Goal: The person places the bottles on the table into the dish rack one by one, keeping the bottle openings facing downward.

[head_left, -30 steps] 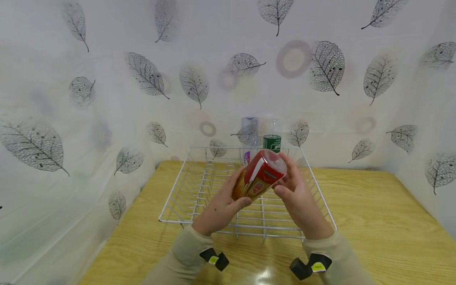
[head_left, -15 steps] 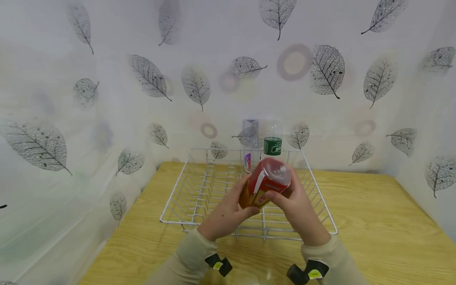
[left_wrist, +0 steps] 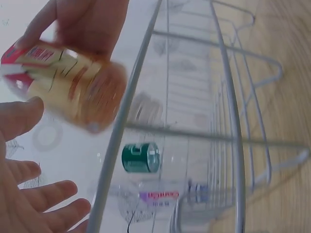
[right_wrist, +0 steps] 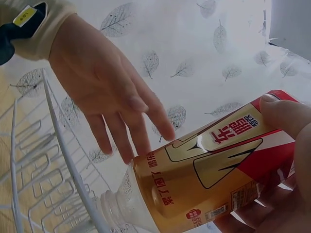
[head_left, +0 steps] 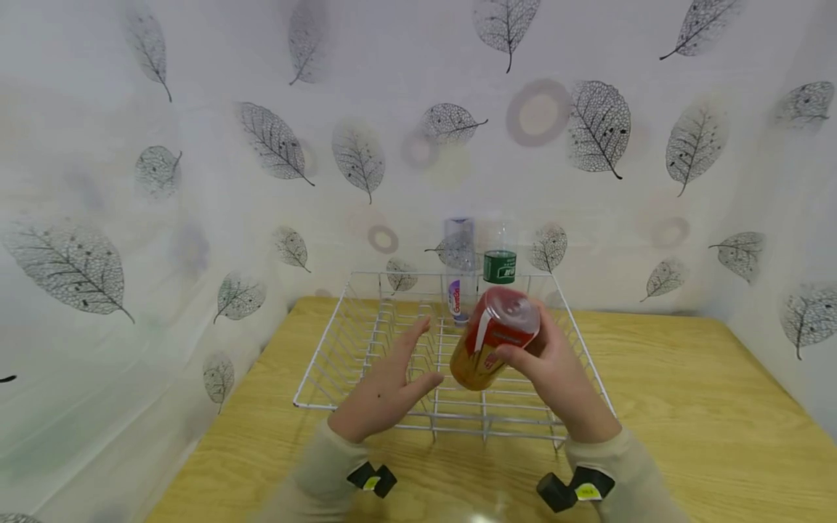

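My right hand (head_left: 564,378) grips a plastic bottle (head_left: 487,341) with a red and gold label near its base end. The bottle is tilted above the white wire rack (head_left: 459,415), base up and toward me. In the right wrist view its clear neck (right_wrist: 114,206) points down to the left, and no cap shows on it. My left hand (head_left: 379,396) is apart from the bottle, just left of it, with fingers spread and nothing held. The left wrist view also shows the bottle (left_wrist: 73,87) beyond the left fingertips.
Two clear bottles stand upright at the back of the rack: a purple-labelled bottle (head_left: 458,290) and a green-labelled bottle (head_left: 500,266). The rack sits on a wooden table (head_left: 693,407). A leaf-patterned curtain (head_left: 418,181) hangs behind and at the sides.
My left hand has let go of the red and gold bottle and moved off to the left. The bottle has come slightly lower and to the right, now in my right hand alone.
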Demonstrator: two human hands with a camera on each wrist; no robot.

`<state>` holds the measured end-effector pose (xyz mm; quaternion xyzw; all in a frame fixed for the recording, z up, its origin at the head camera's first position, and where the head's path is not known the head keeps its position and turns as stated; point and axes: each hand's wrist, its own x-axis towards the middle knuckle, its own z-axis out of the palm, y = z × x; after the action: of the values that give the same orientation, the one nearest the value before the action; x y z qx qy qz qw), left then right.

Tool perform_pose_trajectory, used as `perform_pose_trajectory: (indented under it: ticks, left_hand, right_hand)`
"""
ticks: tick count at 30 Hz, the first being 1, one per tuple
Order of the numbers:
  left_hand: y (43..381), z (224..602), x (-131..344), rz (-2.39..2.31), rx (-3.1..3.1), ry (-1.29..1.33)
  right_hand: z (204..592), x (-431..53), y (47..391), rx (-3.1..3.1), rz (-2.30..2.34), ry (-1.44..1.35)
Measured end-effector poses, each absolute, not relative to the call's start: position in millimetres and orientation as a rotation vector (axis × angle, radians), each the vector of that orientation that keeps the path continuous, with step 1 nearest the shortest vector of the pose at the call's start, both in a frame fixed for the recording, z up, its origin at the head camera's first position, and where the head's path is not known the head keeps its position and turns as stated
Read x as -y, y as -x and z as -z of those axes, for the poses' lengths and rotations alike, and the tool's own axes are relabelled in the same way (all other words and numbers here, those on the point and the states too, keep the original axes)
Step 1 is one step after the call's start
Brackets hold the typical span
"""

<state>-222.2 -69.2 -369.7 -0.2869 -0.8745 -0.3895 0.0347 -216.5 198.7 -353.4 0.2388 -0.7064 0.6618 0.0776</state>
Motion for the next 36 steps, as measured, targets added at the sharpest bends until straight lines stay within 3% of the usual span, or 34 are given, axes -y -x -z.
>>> perform_pose_trajectory:
  ticks: [13,23,30,36]
  left_hand:
    - [232.8,374.9,134.8,0.927,2.723,0.728]
    - [238.2,388.8,186.7,1.044,2.824,0.498]
    - [244.4,398.1,206.6,1.097,2.874,0.422]
    - [247.0,408.3,212.1,1.436,2.873,0.352]
  right_hand:
    - [339.4,-221.8,224.1,2.243,-1.888,-0.612]
    - [320.1,-248.9,232.8,2.313,-1.743,-0.585]
    - [305.8,-266.2,254.9,2.372,-1.641,-0.475]
    - [302.6,-277.4,280.4,2.491,-1.616,-0.351]
